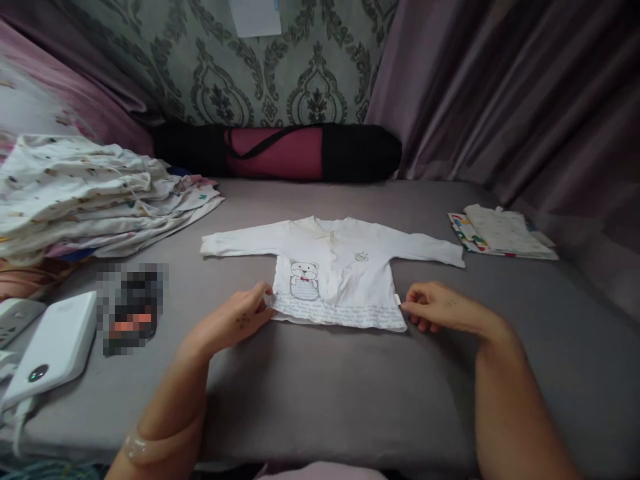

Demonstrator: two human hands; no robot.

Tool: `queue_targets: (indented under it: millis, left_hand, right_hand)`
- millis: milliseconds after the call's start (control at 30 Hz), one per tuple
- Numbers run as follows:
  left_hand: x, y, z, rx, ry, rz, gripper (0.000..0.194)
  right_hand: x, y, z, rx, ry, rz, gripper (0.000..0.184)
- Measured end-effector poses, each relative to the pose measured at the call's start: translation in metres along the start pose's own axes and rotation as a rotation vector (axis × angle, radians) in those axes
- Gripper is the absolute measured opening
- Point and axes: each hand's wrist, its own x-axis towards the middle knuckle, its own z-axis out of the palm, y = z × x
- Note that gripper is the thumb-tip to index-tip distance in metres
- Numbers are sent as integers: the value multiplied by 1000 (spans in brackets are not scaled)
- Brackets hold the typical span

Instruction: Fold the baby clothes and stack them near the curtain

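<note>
A small white long-sleeved baby shirt (345, 267) lies flat, front side up, with its sleeves spread to both sides. A bear is printed on its front, and lines of writing run along the hem. My left hand (247, 310) pinches the shirt's lower left edge between thumb and fingers. At the lower right side seam, my right hand (435, 307) has its thumb and forefinger closed at the edge, beside a small white tag (398, 299). The remaining fingers of that hand are curled.
A heap of clothes (85, 193) rises at the left, and folded clothes (505, 230) lie at the right. A white power bank (55, 340) with a cable sits front left, near a blurred-out object (133, 310). A long black and maroon bag (280, 152) lines the back wall.
</note>
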Motion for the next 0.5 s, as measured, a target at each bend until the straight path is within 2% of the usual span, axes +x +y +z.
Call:
queue_targets:
  millis: [233, 500]
  left_hand:
    - [1, 13, 4, -9, 26, 18, 22]
    - [1, 12, -8, 25, -67, 12, 23]
  right_hand:
    - [4, -9, 18, -101, -71, -94, 22]
    - [5, -3, 12, -241, -66, -221, 15]
